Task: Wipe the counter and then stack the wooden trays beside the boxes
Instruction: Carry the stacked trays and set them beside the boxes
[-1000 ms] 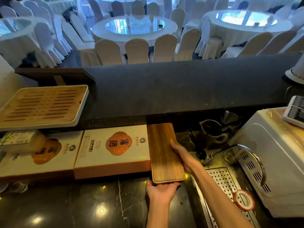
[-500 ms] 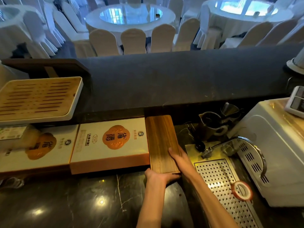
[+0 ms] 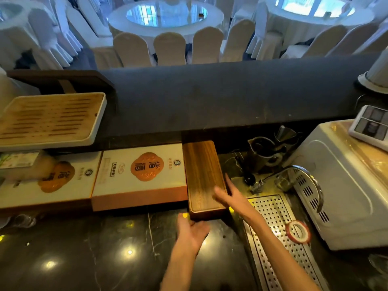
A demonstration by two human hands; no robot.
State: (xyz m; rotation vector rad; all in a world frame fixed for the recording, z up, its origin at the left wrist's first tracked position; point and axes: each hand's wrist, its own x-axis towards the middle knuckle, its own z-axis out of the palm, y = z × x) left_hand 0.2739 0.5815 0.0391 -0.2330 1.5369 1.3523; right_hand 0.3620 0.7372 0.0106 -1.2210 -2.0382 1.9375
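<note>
A long dark wooden tray (image 3: pixel 200 175) lies flat on the black marble counter (image 3: pixel 94 253), its left side against the right-hand white and orange box (image 3: pixel 140 175). A second such box (image 3: pixel 63 177) lies further left. My right hand (image 3: pixel 227 195) rests flat on the tray's near right corner, fingers spread. My left hand (image 3: pixel 192 229) is just in front of the tray's near end, fingers loose and holding nothing. A slatted wooden tray in a white frame (image 3: pixel 52 118) sits on the raised ledge at the left.
A perforated steel drain plate (image 3: pixel 277 219) with a roll of red-edged tape (image 3: pixel 298 231) lies right of the tray. Behind it are a faucet (image 3: pixel 308 177) and dark jugs (image 3: pixel 264 152). A white appliance (image 3: pixel 346 185) fills the right. The dark raised bar ledge (image 3: pixel 210 95) runs across the back.
The wooden tray slid back alongside the box and now rests on the counter. My left hand has come off its near end; my right hand stays on its right side.
</note>
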